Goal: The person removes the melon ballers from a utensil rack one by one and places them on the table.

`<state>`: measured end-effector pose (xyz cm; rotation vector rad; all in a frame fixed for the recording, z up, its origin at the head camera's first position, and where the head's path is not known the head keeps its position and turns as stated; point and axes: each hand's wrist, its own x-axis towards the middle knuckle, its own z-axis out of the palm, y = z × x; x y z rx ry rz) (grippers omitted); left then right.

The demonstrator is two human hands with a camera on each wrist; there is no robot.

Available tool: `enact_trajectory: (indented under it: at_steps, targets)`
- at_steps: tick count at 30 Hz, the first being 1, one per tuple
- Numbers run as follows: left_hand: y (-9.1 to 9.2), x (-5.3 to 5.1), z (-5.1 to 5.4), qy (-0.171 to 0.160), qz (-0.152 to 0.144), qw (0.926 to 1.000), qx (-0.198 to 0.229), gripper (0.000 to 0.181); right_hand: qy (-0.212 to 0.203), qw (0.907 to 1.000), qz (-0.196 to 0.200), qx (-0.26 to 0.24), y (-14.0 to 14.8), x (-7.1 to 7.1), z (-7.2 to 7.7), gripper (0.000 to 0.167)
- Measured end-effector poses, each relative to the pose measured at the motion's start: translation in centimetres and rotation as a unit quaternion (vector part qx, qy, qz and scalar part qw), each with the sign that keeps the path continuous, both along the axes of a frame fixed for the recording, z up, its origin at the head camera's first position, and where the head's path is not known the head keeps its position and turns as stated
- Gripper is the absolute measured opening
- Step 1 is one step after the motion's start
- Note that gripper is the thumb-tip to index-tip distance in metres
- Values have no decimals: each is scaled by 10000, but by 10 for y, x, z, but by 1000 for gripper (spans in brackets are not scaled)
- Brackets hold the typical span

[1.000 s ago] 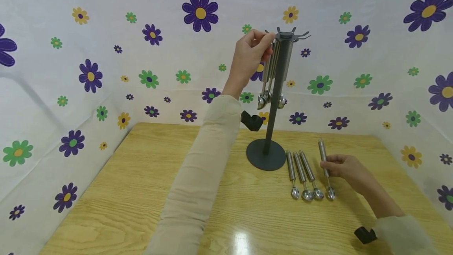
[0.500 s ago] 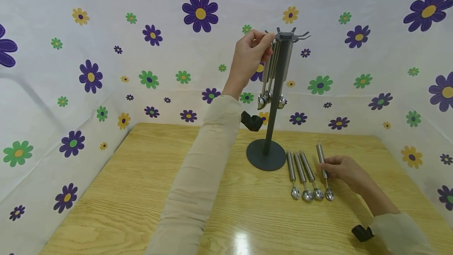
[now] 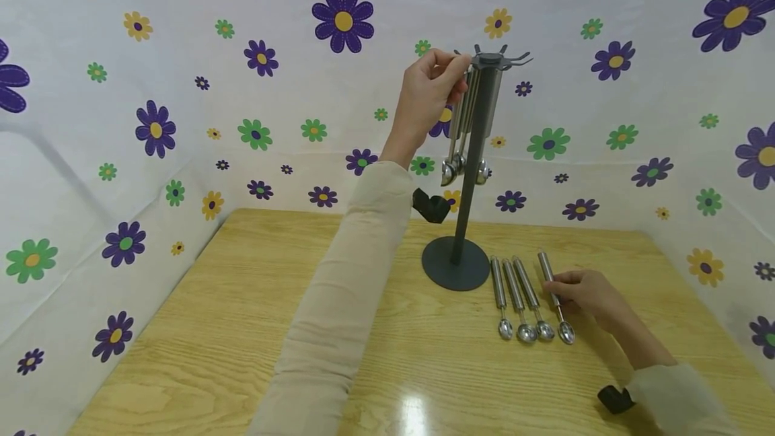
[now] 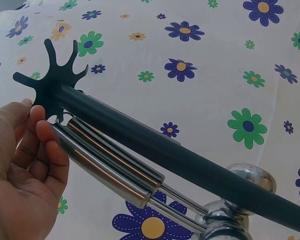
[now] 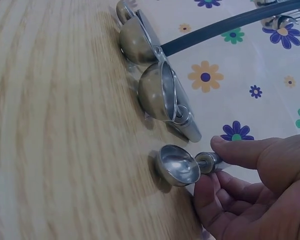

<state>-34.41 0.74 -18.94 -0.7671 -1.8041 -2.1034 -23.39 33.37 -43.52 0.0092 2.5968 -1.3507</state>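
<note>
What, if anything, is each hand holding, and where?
The right hand pinches a metal scoop by its handle, near the bowl; the left hand pinches the hanging rack by its hooked top.

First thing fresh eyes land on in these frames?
Probably the flower-print backdrop, filling the view behind the wooden table. Next, the tall dark utensil stand, metal scoops hanging from it and the left hand at its hooked top. Then, right of its base, three scoops lying side by side, the right hand holding a fourth scoop beside them.
</note>
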Motion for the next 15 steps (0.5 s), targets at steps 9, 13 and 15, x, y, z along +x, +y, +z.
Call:
enact_trajectory:
  at_steps: [9, 13, 15]
  targets:
    - [0, 0, 0, 13, -9, 10000, 8, 12, 272, 9980, -128, 553, -4, -1, -5, 47]
    - [0, -1, 0, 17, 3, 10000, 19, 12, 387, 9967, -162, 701, -7, 0, -7, 45]
    - [0, 0, 0, 10, 14, 10000, -4, 12, 432, 9959, -178, 775, -8, 0, -7, 44]
